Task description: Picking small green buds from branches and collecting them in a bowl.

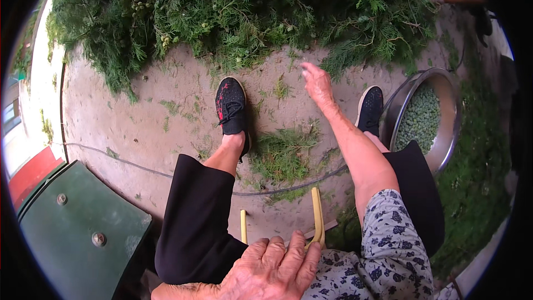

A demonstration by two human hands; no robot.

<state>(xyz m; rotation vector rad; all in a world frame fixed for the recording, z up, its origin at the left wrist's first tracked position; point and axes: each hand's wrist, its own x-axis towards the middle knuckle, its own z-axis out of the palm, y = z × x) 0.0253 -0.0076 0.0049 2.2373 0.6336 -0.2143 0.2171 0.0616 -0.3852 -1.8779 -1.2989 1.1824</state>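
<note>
Left hand [272, 269] nearest on my feed, fingers extended, slightly spread. Right hand [318, 85] out over floor [111, 116], fingers partly curled, blurred; I cannot tell whether holding anything. Metal basin [451, 105] of round green pieces [419, 119] beside right shoe [370, 106]. Leafy branches [233, 11] heaped beyond.

Shiny metal among matt cloth and rough, leafy textures.
The basin [448, 111] is smooth, glossy metal, its green cones [419, 116] matt and bumpy; the branches [222, 11] look feathery and rough. The floor [111, 111] resembles dull, gritty concrete. The trousers [194, 216] are matt cloth, the shirt [388, 222] printed cloth, the shoe [232, 103] speckled fabric. The green panel [72, 216] looks smooth with a faint sheen and a scuffed patch, its studs [99, 239] shiny metal.
</note>
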